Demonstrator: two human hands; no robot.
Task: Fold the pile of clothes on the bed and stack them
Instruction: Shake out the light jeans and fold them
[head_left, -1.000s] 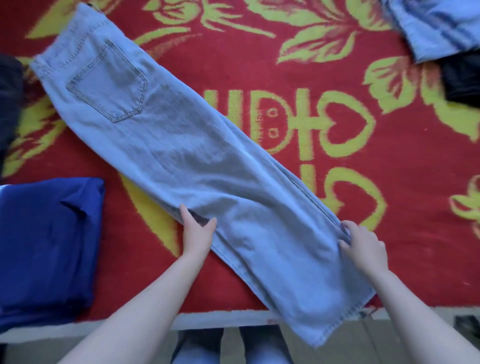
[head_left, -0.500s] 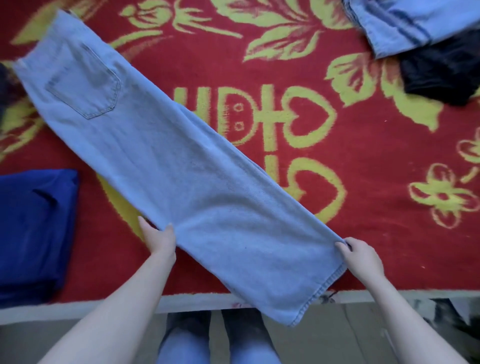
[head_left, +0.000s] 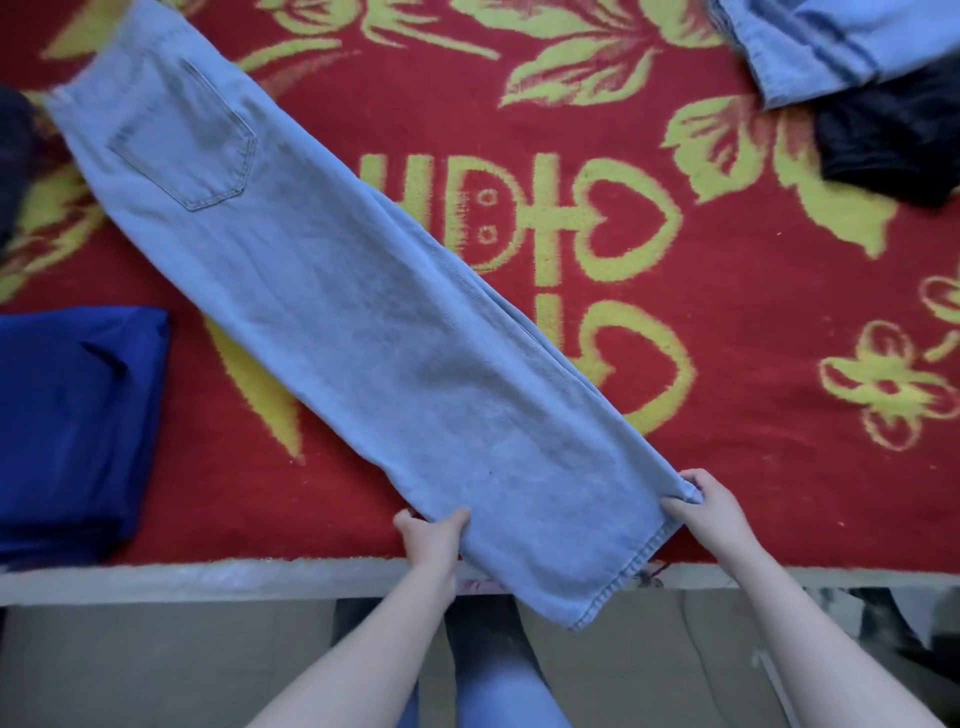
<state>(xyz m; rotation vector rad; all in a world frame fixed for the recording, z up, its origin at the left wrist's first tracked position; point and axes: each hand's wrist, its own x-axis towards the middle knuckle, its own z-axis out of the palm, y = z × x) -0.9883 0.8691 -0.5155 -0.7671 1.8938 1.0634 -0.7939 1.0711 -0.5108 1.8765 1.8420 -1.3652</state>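
Head view | jeans (head_left: 363, 312) folded lengthwise, lying diagonally on red bed cover (head_left: 753, 312), waist upper left, hem overhanging bed edge lower centre | left grip (head_left: 431, 535) pinches left edge near hem | right grip (head_left: 711, 519) pinches right edge opposite | blue folded garment (head_left: 67, 415) left, apart | dark item (head_left: 893, 140) upper right, possibly clothing, blurred

text: none legible | red blanket (head_left: 769, 322): yellow heart-ended character motif, unreadable — partly under jeans (head_left: 363, 322)

Single head view, worn high above hands (head_left: 431, 535), facing forward-down over bed (head_left: 779, 312) edge; near, wide-angle; no second view.
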